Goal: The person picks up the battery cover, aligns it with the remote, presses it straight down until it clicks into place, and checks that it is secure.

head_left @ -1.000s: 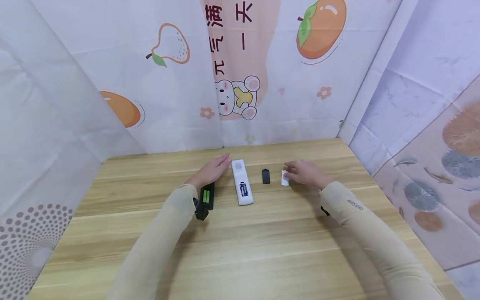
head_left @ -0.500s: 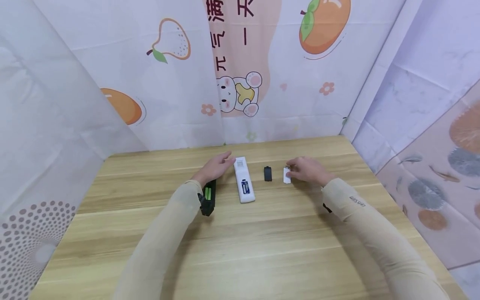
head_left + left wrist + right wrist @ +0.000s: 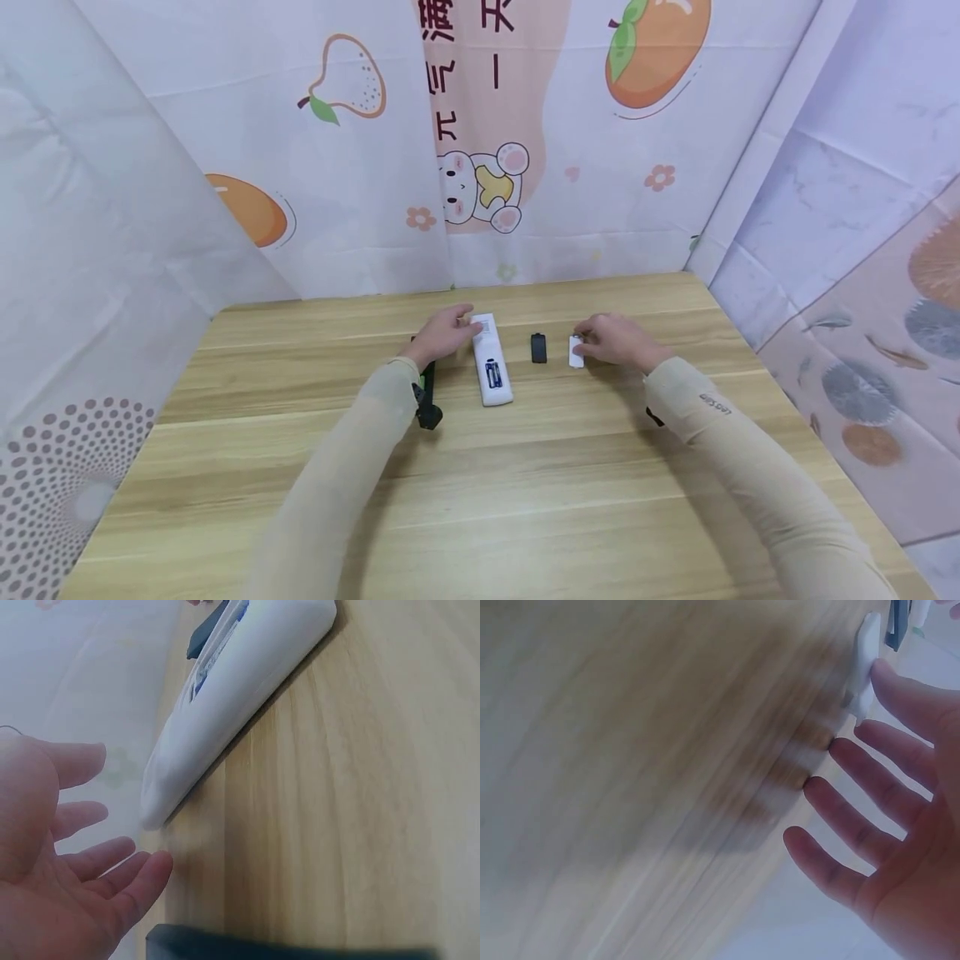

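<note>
A white remote control (image 3: 489, 350) lies back side up, its compartment holding blue batteries (image 3: 493, 373). My left hand (image 3: 441, 333) hovers at its far end with fingers spread and loosely bent; in the left wrist view a gap separates them from the white remote (image 3: 225, 697). Under the left wrist lies a black remote (image 3: 430, 379), mostly hidden. My right hand (image 3: 617, 340) is at a small white battery cover (image 3: 576, 357) on the table. In the right wrist view its thumb and index finger touch the white cover (image 3: 866, 660), the other fingers extended.
A black battery cover (image 3: 538, 348) lies between the white remote and the white cover. The wooden table (image 3: 510, 500) meets a printed curtain (image 3: 360, 208) at its back edge, with another patterned curtain (image 3: 847, 292) on the right.
My left hand has shifted slightly right, nearer the white remote's far end, and its wrist now covers more of the black remote. The right hand stays at the white cover.
</note>
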`<state>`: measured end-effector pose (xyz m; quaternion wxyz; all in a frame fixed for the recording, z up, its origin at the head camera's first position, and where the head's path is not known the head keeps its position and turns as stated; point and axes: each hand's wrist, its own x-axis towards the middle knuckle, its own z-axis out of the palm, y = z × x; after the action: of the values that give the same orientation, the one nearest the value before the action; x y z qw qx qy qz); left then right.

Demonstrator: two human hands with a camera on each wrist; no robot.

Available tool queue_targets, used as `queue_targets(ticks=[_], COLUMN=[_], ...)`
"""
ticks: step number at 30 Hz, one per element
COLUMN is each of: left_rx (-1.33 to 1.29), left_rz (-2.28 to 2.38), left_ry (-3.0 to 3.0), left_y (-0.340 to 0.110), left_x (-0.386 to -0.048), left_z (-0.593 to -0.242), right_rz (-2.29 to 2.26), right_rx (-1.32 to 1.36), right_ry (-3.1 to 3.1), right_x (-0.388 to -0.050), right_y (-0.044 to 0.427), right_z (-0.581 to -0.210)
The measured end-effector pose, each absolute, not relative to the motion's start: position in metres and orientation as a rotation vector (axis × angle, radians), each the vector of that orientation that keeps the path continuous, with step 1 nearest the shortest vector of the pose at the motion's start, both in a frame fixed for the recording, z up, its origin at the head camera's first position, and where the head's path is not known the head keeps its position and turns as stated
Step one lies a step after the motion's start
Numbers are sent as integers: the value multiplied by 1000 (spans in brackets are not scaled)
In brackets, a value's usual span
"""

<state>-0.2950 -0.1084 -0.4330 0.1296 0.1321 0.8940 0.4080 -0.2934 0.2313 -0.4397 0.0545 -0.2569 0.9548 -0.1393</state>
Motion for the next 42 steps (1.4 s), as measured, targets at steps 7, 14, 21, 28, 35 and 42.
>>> queue_targets(ticks=[7,14,21,28,35,42], left_rx=[399,352,268,255,128,26], left_rz=[1171,1185,1206,1245,1304,1196], left_ry=[2614,2584,2562,2621,2580,2564], left_y=[-103,-102,-102,-96,-96,-92], left_x=[-300,-301,-301,-305,-312,-321], left_z=[-443,-442,-439,-446,-450,-447], right_rz=[-410,-415,-440,-431,-445,-464], right_rx=[-771,-759,-708,-685,-684,-658], right_ry=[2906,2898,2864,2843,2820,2800], right_x=[-294,-295,-298,-298,-297,-296], right_y=[229,226,221,219,218,219], right_z=[-440,-438,-438,-437,-437,-434])
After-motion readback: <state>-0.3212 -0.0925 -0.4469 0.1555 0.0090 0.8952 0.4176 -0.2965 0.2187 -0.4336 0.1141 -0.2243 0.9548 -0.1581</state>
